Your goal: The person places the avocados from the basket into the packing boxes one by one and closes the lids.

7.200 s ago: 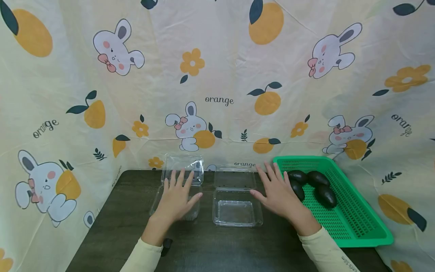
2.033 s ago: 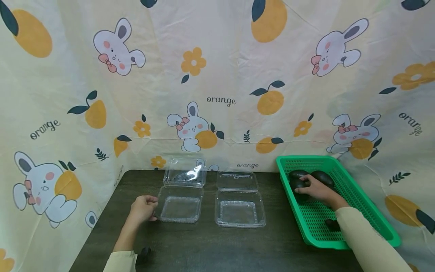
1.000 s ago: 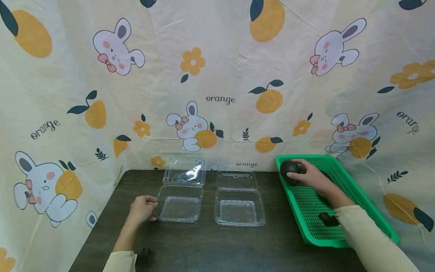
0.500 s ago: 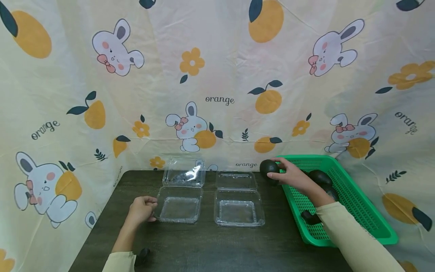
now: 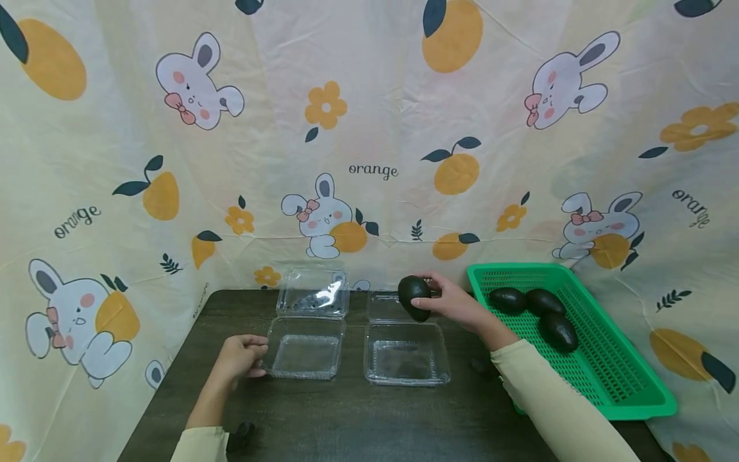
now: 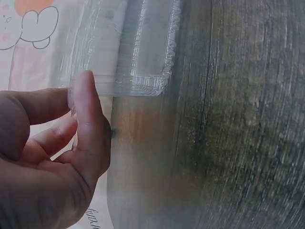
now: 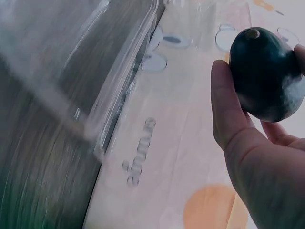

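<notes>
My right hand [image 5: 458,307] holds a dark, smooth avocado [image 5: 412,296] between thumb and fingers. It is raised over the lid of the right-hand clear plastic clamshell box [image 5: 404,372], which stands open on the table. The right wrist view shows the stem end of the avocado [image 7: 264,76] turned toward the camera. My left hand [image 5: 238,359] is at the left side of the other open clamshell box [image 5: 307,366]. In the left wrist view, thumb and forefinger pinch the rim of that clamshell box [image 6: 147,86]. Both box bases hold nothing.
A green slotted basket [image 5: 612,378] stands at the right of the dark wooden table [image 5: 358,423], with three avocados [image 5: 559,333] in it. Behind the table hangs a printed cloth [image 5: 381,115]. Small black objects [image 5: 241,436] sit by both wrists.
The right hand has picked up an avocado from the basket and carried it left, over the right-hand box. The left hand moved earlier to the left box's edge and has stayed there.
</notes>
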A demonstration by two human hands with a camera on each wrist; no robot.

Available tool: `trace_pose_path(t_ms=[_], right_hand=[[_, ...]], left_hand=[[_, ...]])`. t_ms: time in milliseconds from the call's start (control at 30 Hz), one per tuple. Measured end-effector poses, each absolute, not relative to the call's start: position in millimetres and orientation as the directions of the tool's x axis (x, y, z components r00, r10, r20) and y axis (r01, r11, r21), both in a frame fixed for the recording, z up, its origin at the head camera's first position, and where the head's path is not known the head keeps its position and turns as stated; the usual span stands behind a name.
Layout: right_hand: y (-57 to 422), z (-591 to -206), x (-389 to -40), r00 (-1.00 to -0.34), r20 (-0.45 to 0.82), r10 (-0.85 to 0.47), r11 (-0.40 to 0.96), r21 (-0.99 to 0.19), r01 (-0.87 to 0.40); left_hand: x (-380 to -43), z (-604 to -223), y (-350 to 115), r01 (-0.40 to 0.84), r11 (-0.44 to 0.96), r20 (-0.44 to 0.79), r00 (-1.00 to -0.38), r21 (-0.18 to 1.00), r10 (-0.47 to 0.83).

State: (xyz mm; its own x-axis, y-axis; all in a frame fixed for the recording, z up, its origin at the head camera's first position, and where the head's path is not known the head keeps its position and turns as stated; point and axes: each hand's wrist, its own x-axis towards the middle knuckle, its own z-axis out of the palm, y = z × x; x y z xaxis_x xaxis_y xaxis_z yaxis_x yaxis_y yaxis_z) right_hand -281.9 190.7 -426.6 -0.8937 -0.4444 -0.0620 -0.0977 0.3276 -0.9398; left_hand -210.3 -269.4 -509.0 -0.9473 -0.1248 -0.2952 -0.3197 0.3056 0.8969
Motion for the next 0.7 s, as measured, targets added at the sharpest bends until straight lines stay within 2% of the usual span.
trace_pose_path(t_ms=[700], right_hand=[[81, -452, -291, -0.818, -0.115, -0.564, 0.289, -0.955, -0.065]], left_hand=[[-209, -510, -271, -0.314, 0.279, -0.292, -0.949, 0.907, -0.119]])
